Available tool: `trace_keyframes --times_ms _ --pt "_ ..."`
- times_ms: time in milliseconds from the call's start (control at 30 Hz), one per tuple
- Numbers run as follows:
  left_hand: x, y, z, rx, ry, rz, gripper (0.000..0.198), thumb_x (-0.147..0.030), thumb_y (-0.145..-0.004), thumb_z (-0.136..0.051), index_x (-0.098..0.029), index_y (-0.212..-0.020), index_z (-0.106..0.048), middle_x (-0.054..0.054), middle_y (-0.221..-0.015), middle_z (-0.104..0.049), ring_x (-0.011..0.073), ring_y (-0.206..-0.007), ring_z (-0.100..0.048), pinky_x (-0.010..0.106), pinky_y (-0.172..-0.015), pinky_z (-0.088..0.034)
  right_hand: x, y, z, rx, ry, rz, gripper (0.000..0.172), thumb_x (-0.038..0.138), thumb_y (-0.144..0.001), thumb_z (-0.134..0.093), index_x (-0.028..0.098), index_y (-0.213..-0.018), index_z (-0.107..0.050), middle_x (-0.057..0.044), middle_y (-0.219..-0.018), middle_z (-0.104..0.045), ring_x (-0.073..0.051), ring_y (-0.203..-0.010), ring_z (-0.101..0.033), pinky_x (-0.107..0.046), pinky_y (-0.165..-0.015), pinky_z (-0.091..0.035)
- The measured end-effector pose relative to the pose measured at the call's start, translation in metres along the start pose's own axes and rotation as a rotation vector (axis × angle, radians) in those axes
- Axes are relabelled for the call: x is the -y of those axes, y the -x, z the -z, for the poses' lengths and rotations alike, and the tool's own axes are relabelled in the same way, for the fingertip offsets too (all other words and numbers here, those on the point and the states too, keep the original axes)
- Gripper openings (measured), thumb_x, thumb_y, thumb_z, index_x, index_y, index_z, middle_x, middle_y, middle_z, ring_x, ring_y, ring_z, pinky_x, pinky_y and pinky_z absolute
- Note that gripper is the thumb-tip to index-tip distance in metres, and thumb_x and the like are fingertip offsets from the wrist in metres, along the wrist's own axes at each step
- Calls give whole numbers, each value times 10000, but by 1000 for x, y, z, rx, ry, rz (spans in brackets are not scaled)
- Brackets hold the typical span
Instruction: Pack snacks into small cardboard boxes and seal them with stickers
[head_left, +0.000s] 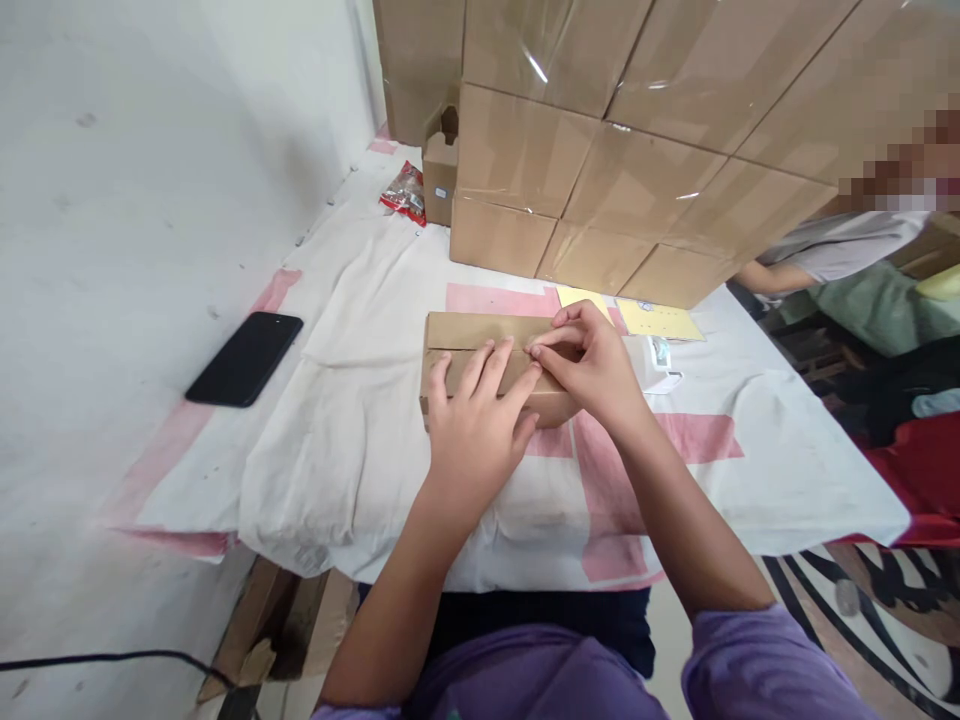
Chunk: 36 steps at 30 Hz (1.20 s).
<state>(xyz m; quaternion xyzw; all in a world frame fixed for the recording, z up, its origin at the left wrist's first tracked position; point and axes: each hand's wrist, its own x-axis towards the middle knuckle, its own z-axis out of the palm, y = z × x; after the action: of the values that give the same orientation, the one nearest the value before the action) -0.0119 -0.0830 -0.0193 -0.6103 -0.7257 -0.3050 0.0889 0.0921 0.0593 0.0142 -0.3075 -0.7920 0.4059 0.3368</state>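
Observation:
A small brown cardboard box [480,330] lies on the cloth-covered table in front of me. My left hand [476,420] rests on its top and near side, with the fingers stretched out and apart. Over the right part of the box's top, my right hand [589,360] has its thumb and index finger pinched together near the seam. Whatever is between those fingertips, if anything, is too small to make out. A white object with a shiny sticker [658,362] sits just right of the box, partly hidden by my right hand.
Taped brown cartons [525,150] are stacked at the back. Yellow cards [660,318] lie before them. A black phone [246,360] is at the left by the wall [150,200]. A red-edged packet [406,192] lies near a small carton [441,180]. Another person's arm [780,277] shows at right.

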Motion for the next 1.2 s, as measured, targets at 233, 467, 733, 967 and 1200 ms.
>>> trace_keyframes --times_ms 233,467,733,967,1200 --pt "0 2 -3 -9 -3 -6 457 -323 -921 -617 -322 -1377 -580 62 -1532 -523 303 -1401 -469 592 -1189 -214 -3 -7 0 35 -39 -56 370 318 -755 -788 269 -961 -484 37 -735 -732 -201 -719 -693 -329 -687 -503" --pt "-1 2 -4 1 -20 -1 454 -324 -912 -620 -319 -1365 -589 53 -1524 -531 298 -1396 -468 578 -1170 -242 -4 -19 0 35 -5 -78 369 236 -700 -757 257 -943 -480 27 -779 -738 -181 -684 -636 -318 -652 -456" --pt "-3 4 -2 -10 -18 -4 447 -312 -918 -602 -322 -1365 -591 54 -1517 -540 295 -1399 -464 577 -1156 -266 -10 -31 3 41 111 -13 422 271 -687 -762 246 -1000 -480 40 -792 -676 -160 -670 -580 -300 -638 -432" --pt "-6 4 1 16 -48 -1 473 -319 -928 -575 -305 -1401 -558 36 -1523 -535 292 -1426 -438 590 -1179 -263 0 -38 8 25 552 26 586 502 -623 -859 232 -1045 -555 -40 -934 -638 -240 -825 -582 -321 -670 -407" --pt "-16 0 3 89 -134 -6 446 -319 -931 -548 -273 -1374 -559 10 -1555 -493 298 -1471 -372 615 -1183 -297 -47 -76 61 -236 723 -172 350 453 -798 -707 194 -1015 -616 -121 -996 -681 -300 -906 -622 -378 -749 -452"
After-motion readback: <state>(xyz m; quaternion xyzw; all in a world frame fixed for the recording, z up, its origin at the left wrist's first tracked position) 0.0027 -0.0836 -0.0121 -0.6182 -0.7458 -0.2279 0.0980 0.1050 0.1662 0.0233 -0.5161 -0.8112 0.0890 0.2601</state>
